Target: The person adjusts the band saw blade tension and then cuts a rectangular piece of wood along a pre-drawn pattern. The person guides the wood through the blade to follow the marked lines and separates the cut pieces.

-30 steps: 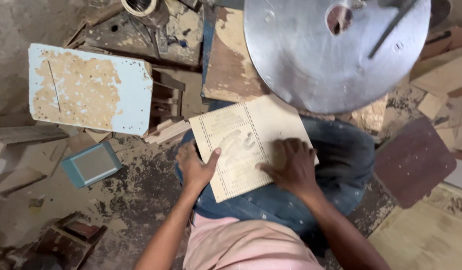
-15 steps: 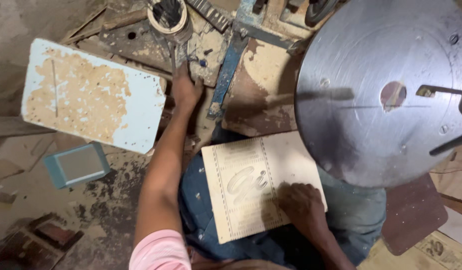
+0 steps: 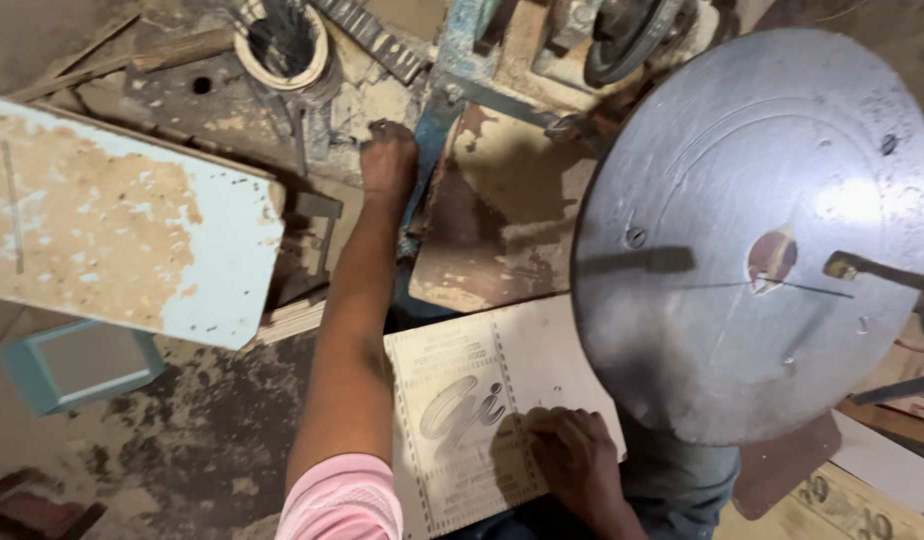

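Observation:
A thin pale wooden panel (image 3: pixel 462 400) with an engraved pattern lies across my lap. My right hand (image 3: pixel 574 458) presses flat on its lower right part, fingers spread. My left hand (image 3: pixel 387 160) is stretched far forward to the dusty machine base, fingers curled near a small dark object by the blue metal bar (image 3: pixel 432 130); whether it grips anything is not clear. A large round grey metal disc (image 3: pixel 757 225) with a central hole hangs over the panel's right edge.
A light blue board (image 3: pixel 122 230) with worn patches lies at the left. Below it sits a small blue-framed block (image 3: pixel 77 365). A tape roll (image 3: pixel 282 40) lies at the top. Wood scraps and sawdust cover the floor; a dark brown board (image 3: pixel 787 465) lies under the disc.
My left hand left the panel and reached forward to the machine base. The view shifted left and closer, so the disc now sits at the right. My right hand stayed on the panel.

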